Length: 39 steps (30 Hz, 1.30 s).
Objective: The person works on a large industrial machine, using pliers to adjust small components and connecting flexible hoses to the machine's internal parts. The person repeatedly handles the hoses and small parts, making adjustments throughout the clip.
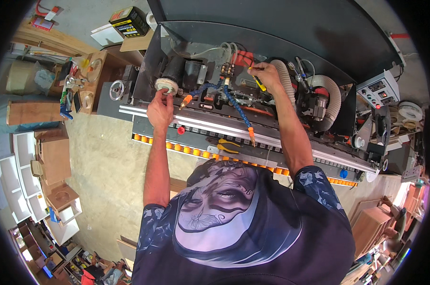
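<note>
My left hand (160, 110) reaches into the open machine, its fingertips closed on the edge of a white buffing wheel (166, 85). The wheel sits at the end of a dark motor (174, 70). My right hand (269, 77) is inside the machine further right, closed around a slim yellow-and-black hand tool (259, 83) whose exact kind I cannot make out. Between my hands, two blue jointed hoses (236, 105) with orange nozzles come down from a small valve block (227, 71). Yellow-handled pliers (228, 145) lie on the machine's front ledge.
A dark hinged cover (291, 19) stands raised behind the machine. Ribbed grey ducts (336, 97) and a control box (378, 89) are at the right. A handwheel (116, 90) sits at the left end. Orange rollers (196, 152) line the front edge. White shelving (22, 166) stands at the left.
</note>
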{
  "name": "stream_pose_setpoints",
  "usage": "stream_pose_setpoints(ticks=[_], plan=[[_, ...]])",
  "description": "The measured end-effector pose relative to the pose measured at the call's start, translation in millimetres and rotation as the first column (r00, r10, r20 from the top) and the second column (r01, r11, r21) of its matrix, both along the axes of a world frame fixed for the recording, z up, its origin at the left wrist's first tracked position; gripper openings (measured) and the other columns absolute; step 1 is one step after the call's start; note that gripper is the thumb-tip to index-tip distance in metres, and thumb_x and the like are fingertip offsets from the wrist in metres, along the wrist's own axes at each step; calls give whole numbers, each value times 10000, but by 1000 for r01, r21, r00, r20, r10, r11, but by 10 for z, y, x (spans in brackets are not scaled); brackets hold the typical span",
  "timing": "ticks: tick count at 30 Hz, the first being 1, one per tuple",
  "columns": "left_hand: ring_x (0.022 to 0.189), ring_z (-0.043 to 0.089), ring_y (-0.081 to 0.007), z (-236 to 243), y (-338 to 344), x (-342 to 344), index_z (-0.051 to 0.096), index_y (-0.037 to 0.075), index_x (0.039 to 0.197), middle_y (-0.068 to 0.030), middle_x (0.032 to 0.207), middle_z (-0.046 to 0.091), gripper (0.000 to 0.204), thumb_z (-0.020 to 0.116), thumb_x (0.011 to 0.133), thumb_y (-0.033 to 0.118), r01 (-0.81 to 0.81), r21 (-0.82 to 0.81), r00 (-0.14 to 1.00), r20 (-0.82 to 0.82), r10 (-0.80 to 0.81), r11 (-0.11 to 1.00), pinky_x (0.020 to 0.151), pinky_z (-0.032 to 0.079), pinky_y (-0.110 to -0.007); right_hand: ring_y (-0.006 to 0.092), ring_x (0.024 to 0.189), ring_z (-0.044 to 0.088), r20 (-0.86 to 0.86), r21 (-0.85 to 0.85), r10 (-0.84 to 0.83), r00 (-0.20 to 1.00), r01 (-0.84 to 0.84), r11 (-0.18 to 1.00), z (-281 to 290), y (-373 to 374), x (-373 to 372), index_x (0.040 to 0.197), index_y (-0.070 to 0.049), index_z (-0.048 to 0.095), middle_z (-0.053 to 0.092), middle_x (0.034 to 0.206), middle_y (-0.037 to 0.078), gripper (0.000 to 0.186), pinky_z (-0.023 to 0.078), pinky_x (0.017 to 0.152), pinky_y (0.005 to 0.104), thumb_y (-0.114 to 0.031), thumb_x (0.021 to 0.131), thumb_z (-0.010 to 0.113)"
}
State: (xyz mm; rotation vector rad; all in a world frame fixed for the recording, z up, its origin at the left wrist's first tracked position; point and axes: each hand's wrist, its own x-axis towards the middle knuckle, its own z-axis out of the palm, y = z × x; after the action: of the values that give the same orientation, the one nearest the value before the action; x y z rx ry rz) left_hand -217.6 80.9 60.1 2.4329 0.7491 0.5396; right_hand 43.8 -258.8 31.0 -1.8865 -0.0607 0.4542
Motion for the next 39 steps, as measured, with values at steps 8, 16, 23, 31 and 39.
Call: stream_pose_setpoints(ticks=[8, 16, 23, 31, 39], plan=[[810, 788, -333, 21, -1, -53, 768, 167, 1174, -75, 869, 808, 255, 723, 1019, 364, -22, 41, 1000, -8, 23, 999, 716, 588, -485, 410, 1014, 770, 327, -368, 153, 933, -23, 929, 243, 94, -135, 997, -26, 814, 805, 1032, 208, 222, 597, 935, 465, -119, 805, 750], [827, 791, -343, 27, -17, -100, 783, 179, 1140, -88, 879, 810, 226, 701, 1023, 354, -22, 59, 1000, -12, 23, 998, 720, 592, -488, 421, 1241, 698, 482, -521, 486, 729, -207, 828, -430, 215, 313, 1234, -62, 744, 743, 1282, 211, 439, 561, 1042, 494, 105, 843, 634], [842, 791, -347, 11, -6, -36, 790, 166, 1106, -91, 912, 812, 203, 681, 1045, 327, -16, 51, 1000, 16, 15, 999, 724, 597, -481, 336, 1110, 774, 437, -537, 382, 814, -104, 837, -207, 32, 126, 1378, -78, 720, 777, 1275, 185, 505, 601, 993, 420, 52, 890, 703], [818, 797, -338, -22, 8, -73, 809, 147, 1103, -113, 905, 816, 255, 691, 1029, 361, -11, 57, 999, 47, 8, 998, 733, 606, -467, 204, 922, 772, -86, 570, 534, 841, -399, 719, 1545, -172, -2328, 1228, 13, 741, 781, 1026, 128, 294, 618, 839, 367, -217, 1045, 755], [865, 796, -334, -80, 92, -85, 808, 145, 1128, -106, 955, 820, 266, 695, 1020, 361, 23, 38, 999, 37, -24, 999, 768, 607, -464, 372, 1356, 567, 413, -711, 664, 623, -234, 663, -340, 81, -3425, 1500, -87, 594, 597, 1483, 196, 574, 465, 1120, 557, -110, 930, 659]])
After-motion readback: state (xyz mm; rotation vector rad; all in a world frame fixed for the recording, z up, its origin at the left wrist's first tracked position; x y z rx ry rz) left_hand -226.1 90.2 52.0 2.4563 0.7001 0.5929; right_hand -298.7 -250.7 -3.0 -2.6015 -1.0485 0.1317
